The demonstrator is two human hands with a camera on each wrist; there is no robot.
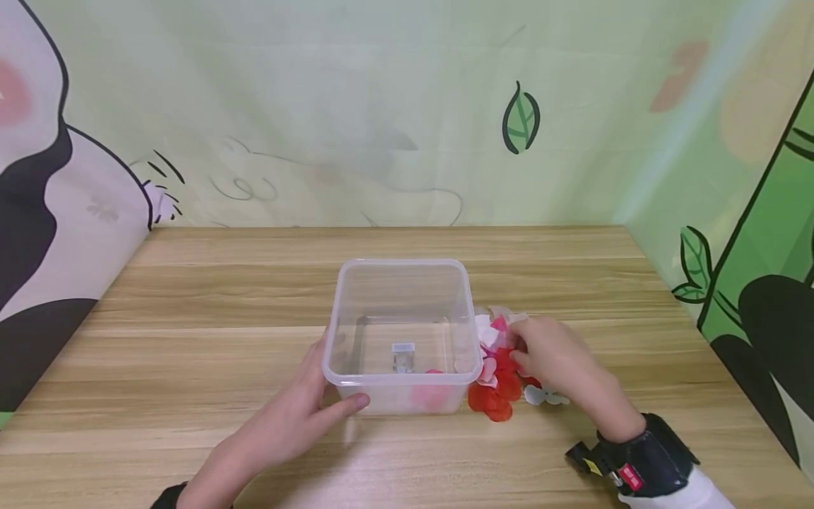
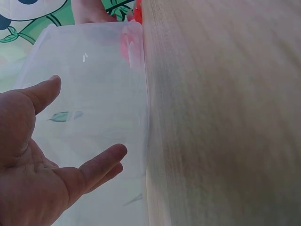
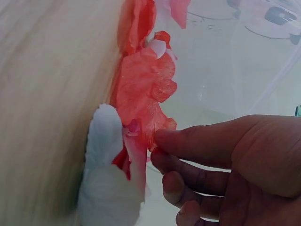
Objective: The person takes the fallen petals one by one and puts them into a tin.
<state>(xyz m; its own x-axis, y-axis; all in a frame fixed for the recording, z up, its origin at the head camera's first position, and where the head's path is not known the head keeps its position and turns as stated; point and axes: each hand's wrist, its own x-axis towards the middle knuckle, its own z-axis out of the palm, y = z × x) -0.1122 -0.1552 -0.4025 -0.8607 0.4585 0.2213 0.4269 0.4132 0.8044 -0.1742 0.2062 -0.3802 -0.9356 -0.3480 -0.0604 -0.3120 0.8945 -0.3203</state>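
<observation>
A clear, lidless plastic box [image 1: 407,263] stands on the wooden table. My left hand [image 1: 295,417] rests against its near left corner, fingers straight and thumb along the front wall; the left wrist view shows those fingers spread beside the wall. Inside the box, near its front right corner, lies a pink petal [image 1: 431,392]. Right of the box is a loose heap of red petals [image 1: 492,401], with pink and white ones among them. My right hand [image 1: 553,353] is over this heap. Between thumb and index finger it pinches a red petal [image 3: 153,120]. A white petal [image 3: 106,165] lies near the fingertips.
The wooden tabletop [image 1: 191,339] runs back to a printed cloth backdrop [image 1: 356,127] that closes off the rear and both sides. A black strap with a small camera [image 1: 645,459] is on my right wrist.
</observation>
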